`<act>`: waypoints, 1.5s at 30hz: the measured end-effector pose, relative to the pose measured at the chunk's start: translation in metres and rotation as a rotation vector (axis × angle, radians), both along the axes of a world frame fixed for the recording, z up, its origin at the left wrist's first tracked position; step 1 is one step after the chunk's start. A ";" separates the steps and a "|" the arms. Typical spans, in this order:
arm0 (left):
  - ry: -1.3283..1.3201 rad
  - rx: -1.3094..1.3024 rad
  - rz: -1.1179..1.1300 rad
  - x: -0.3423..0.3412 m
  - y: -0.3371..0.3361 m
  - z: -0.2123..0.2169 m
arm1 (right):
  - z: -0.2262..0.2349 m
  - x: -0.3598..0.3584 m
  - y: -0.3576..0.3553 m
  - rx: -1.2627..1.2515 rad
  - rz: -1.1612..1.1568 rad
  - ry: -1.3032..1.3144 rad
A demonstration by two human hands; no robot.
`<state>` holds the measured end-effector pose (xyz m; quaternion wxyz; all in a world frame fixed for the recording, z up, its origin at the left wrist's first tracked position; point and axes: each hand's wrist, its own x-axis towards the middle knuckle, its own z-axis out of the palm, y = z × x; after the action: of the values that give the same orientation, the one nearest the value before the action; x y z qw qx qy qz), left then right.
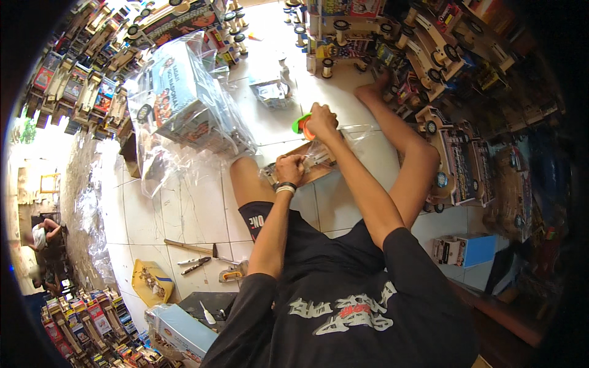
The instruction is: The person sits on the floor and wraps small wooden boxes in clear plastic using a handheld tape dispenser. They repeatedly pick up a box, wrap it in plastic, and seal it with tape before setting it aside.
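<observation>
Black printed T-shirt (pixel 343 306), black shorts (pixel 261 221), dark wristband (pixel 285 186).

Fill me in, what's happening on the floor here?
A person sits on the tiled floor among stacked wooden toy trucks. Their left hand grips a clear plastic bag over a wooden board; the right hand holds an orange-and-green tool at the bag's far end. Hand tools lie nearby.

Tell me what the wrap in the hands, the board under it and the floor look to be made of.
Wrap: thin clear plastic film, judging by its see-through, crinkled, glinting surface; the left hand and right hand grip it. Board: probably wood or hardboard, flat, brown and matt. Floor: glazed white tiles, shown by grout lines and sheen.
</observation>
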<state>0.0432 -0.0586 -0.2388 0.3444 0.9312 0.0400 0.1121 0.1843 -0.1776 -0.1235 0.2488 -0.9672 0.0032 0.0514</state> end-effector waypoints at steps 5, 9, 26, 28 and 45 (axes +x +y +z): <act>-0.019 0.028 0.033 0.001 -0.002 -0.003 | -0.010 0.007 0.046 -0.166 0.297 0.099; 0.008 0.077 0.026 0.001 -0.002 -0.004 | -0.006 0.018 0.065 -0.326 0.383 0.221; 0.176 0.129 0.160 0.016 -0.014 -0.006 | -0.005 -0.109 -0.022 0.194 0.319 -0.254; 0.097 0.148 0.195 0.015 -0.016 -0.006 | -0.009 -0.153 -0.051 0.253 0.299 -0.356; 0.104 0.180 0.234 0.016 -0.025 0.013 | 0.021 -0.274 -0.086 0.139 0.234 -0.236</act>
<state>0.0595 -0.0836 -0.2254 0.2418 0.9518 0.1558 0.1061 -0.0901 -0.2641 -0.1029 0.3060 -0.9407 -0.1423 -0.0338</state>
